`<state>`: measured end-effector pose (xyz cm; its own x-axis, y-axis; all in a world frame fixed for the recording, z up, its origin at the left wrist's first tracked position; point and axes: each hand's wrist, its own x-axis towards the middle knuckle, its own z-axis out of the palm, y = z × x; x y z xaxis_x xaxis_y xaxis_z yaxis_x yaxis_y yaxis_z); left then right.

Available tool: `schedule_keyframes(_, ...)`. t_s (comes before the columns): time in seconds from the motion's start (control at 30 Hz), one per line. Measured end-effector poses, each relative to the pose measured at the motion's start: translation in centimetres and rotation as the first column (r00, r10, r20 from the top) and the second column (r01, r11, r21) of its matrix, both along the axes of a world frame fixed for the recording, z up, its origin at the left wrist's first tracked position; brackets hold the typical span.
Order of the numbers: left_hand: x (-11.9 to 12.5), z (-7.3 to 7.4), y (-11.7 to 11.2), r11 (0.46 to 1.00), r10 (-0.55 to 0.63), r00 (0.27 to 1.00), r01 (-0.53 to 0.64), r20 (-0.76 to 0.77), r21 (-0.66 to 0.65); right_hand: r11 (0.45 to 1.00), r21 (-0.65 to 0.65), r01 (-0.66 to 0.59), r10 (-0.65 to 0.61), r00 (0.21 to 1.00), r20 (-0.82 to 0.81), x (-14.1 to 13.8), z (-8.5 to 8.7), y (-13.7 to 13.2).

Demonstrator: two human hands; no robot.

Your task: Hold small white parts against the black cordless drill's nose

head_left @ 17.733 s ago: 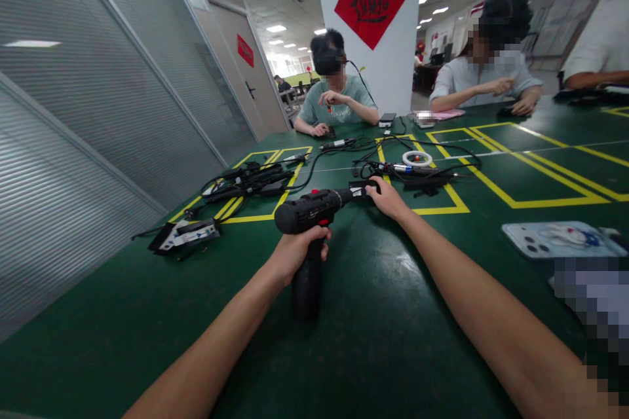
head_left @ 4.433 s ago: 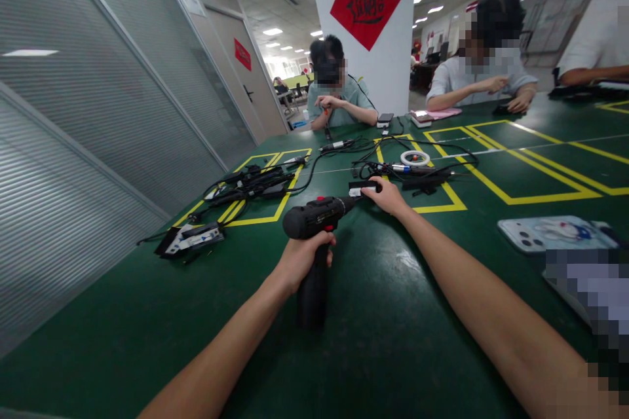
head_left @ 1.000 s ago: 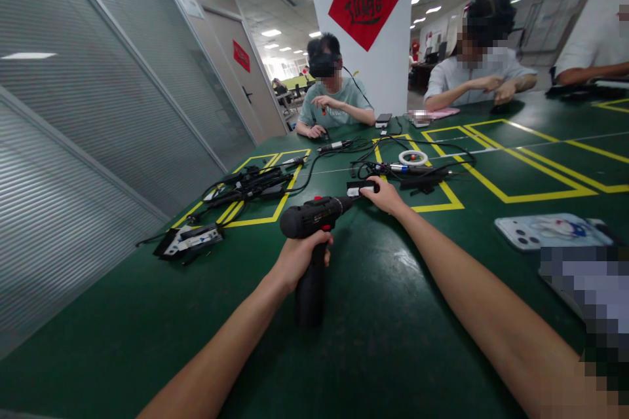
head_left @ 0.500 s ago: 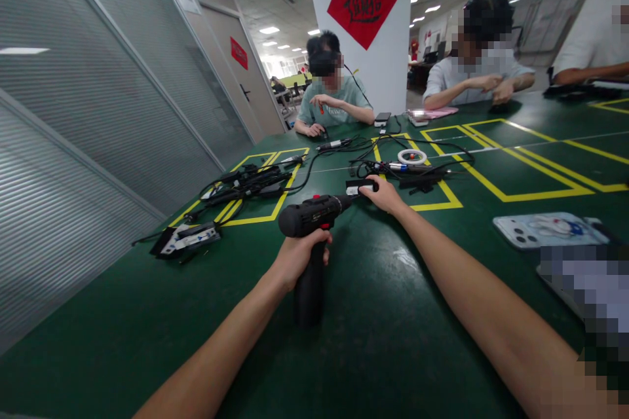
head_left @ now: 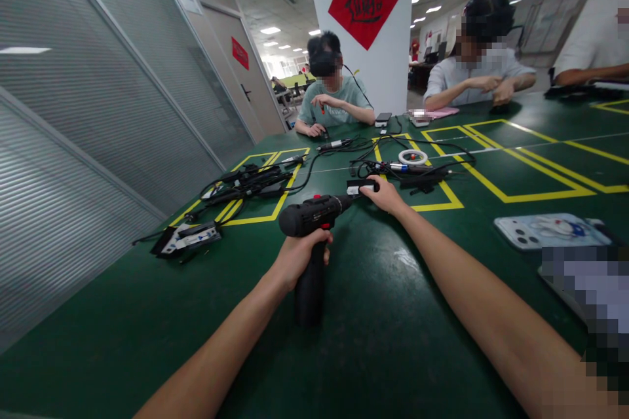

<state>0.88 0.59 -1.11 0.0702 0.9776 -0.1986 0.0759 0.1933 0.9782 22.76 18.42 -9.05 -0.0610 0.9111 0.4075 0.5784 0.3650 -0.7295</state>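
My left hand [head_left: 297, 256] is wrapped round the grip of a black cordless drill [head_left: 309, 217] with a red button on top. The drill stands with its base on the green table [head_left: 373, 314] and its nose points away from me. My right hand [head_left: 386, 196] is closed on a small black block with a white label [head_left: 361, 187], held right at the drill's tip.
Black cables and tools [head_left: 246, 182] lie in yellow-taped boxes to the far left, with a flat black part [head_left: 185, 238] nearer. A white tape ring [head_left: 412, 157] and more tools sit beyond my right hand. A phone [head_left: 550, 230] lies at right. Three other people sit across the table.
Almost nothing differs; both hands keep the same hold on the drill and the block, and the view shifts only slightly.
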Motion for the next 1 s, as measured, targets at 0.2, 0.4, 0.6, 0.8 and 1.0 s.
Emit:
schedule_keyframes(0.2,-0.7,-0.8,0.7,0.998,0.043,0.998,-0.040,0.055,-0.049,1.000,0.009,0.006,-0.006,1.000,-0.012,0.0,-0.1,0.1)
schedule_keyframes(0.4,-1.4,-1.0,0.8,0.997,0.019,0.998,-0.013,0.066,-0.082,1.000,-0.005,-0.004,0.004,1.000,-0.010,-0.1,0.1,-0.1)
schedule_keyframes(0.6,-1.4,-1.0,0.7,0.995,0.020,0.996,-0.011,0.089,-0.101,1.000,0.011,-0.023,0.023,1.000,-0.007,0.0,0.0,-0.1)
schedule_keyframes(0.8,-1.5,0.0,-0.2,0.999,0.029,0.993,-0.032,-0.111,-0.028,1.000,-0.004,-0.020,0.020,1.000,-0.004,0.1,-0.1,-0.1)
schedule_keyframes(1.0,-0.7,1.8,-2.3,0.976,-0.079,0.885,0.162,-0.458,0.144,0.997,0.048,0.055,-0.053,0.998,-0.035,-0.1,-0.5,0.4)
